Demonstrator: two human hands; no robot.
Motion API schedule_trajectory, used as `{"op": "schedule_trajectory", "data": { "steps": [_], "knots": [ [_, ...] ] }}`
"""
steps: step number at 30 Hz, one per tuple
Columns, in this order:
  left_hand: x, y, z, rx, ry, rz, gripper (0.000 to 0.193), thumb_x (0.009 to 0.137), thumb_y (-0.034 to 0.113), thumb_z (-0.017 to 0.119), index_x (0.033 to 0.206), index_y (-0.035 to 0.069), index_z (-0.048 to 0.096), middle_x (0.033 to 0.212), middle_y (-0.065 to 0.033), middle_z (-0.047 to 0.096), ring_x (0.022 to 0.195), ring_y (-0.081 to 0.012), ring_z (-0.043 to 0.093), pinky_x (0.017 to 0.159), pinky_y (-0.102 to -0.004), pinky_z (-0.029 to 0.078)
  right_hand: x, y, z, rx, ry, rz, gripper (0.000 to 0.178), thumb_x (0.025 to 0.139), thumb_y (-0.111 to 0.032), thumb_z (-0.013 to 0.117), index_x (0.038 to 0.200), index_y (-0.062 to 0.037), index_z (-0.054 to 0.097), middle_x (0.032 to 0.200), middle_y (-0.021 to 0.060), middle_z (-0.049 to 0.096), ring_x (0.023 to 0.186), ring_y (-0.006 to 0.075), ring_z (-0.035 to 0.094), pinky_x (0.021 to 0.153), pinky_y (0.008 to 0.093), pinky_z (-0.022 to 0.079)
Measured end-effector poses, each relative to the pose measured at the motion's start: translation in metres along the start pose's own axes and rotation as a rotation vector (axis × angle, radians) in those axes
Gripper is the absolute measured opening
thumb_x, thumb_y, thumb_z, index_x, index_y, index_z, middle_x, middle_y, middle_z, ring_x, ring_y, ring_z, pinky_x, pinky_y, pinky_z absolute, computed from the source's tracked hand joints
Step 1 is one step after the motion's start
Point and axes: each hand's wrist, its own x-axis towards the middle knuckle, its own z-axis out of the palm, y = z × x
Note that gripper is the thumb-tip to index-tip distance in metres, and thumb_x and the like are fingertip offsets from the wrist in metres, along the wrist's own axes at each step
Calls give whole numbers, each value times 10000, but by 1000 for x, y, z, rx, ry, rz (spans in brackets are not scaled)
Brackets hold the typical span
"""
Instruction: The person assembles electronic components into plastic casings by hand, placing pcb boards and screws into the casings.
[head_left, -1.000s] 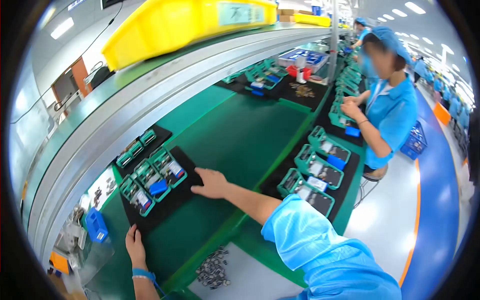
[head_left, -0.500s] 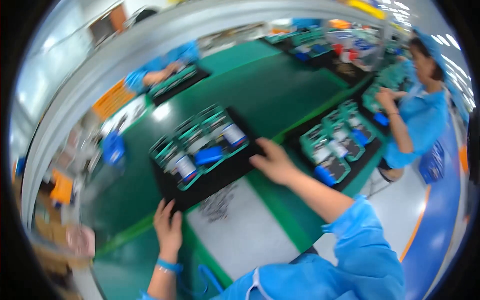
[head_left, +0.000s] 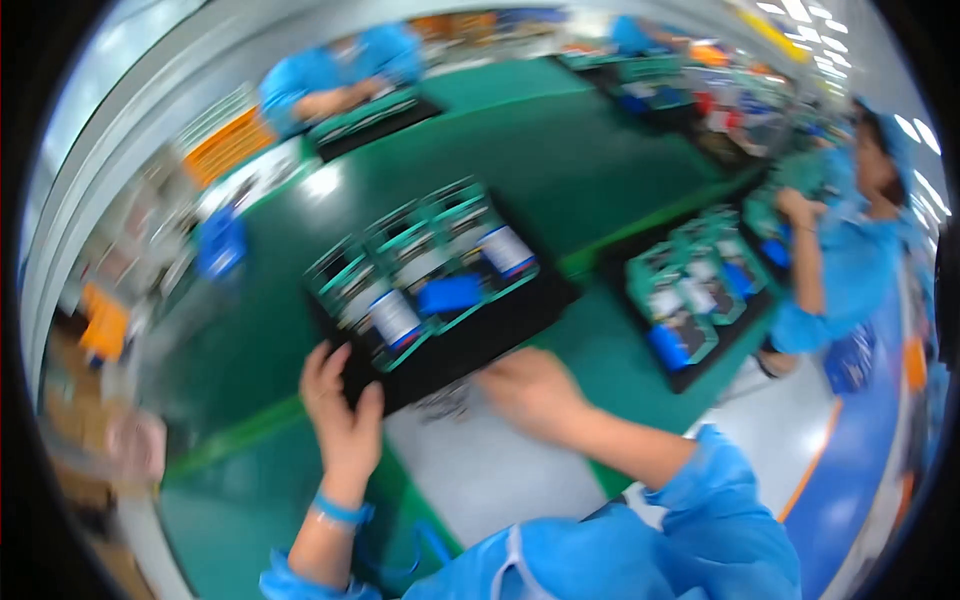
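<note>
A black mat or tray (head_left: pixel 470 350) lies before me on the green table. On it stand green frame-like units (head_left: pixel 420 262) side by side, bearing white cylinders with blue and red ends (head_left: pixel 394 318) and a blue block (head_left: pixel 449 294). My left hand (head_left: pixel 342 415) is open at the tray's near left corner, thumb and fingers apart. Closer to the middle, my right hand (head_left: pixel 535 393) has its fingers drawn together beside small dark parts (head_left: pixel 442 403) on a white sheet (head_left: pixel 500 470). Blur hides whatever those fingers hold. The parts are partly covered by the tray's edge.
Another black tray (head_left: pixel 700 365) with similar green units stands to the right, near a co-worker in blue (head_left: pixel 850 260). Across the table a second person (head_left: pixel 340 80) handles a tray. A blue bag-like item (head_left: pixel 221 243) and an orange crate (head_left: pixel 228 148) are at the left.
My right hand has left the tray's right side, come nearer, and its fingers have closed in by the small parts. The tray now overlaps part of their pile. The whole view has shifted slightly.
</note>
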Motion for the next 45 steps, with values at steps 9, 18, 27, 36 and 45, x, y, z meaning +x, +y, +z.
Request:
{"op": "schedule_trajectory", "data": {
  "steps": [9, 18, 27, 36, 45],
  "knots": [
    [50, 2, 40, 190, -125, 218, 599, 874, 203, 661, 1418, 53, 460, 1517, -229, 361, 1421, -418, 296, 1160, -514, 209, -5, -7, 17, -155, 34, -60, 262, 765, -130, 621, 1016, -108, 695, 910, 28, 531, 903, 213, 544, 737, 344, 459],
    [63, -11, 45, 33, -200, 112, 558, 858, 181, 707, 1367, 67, 509, 1355, -181, 486, 1288, -349, 460, 1147, -475, 259, 9, -12, 26, -130, 68, -43, 238, 748, -151, 660, 980, -101, 680, 872, 18, 530, 857, 196, 549, 706, 320, 473],
    [62, -13, 39, -557, 54, -89, 394, 1030, 172, 503, 1390, 17, 465, 1319, -89, 502, 1156, -160, 489, 1024, -299, 383, 21, -22, 11, -114, 50, -29, 264, 741, -139, 645, 1000, -105, 680, 885, 23, 526, 909, 210, 551, 728, 319, 484],
    [41, -16, 10, -749, 133, -309, 310, 1073, 288, 427, 1276, 71, 513, 1296, -74, 520, 1143, -149, 494, 982, -289, 406, 12, -29, 10, 18, 43, 73, 59, 804, -139, 648, 828, -91, 623, 862, 43, 544, 873, 237, 572, 715, 370, 499],
    [29, -17, 18, -95, 147, 85, 388, 880, 107, 681, 1242, 40, 560, 1359, -211, 509, 1282, -355, 477, 1079, -426, 371, -3, -37, -19, 50, -52, 212, 194, 797, -197, 679, 680, -75, 582, 694, 113, 581, 710, 339, 591, 639, 475, 460]
  ]
}}
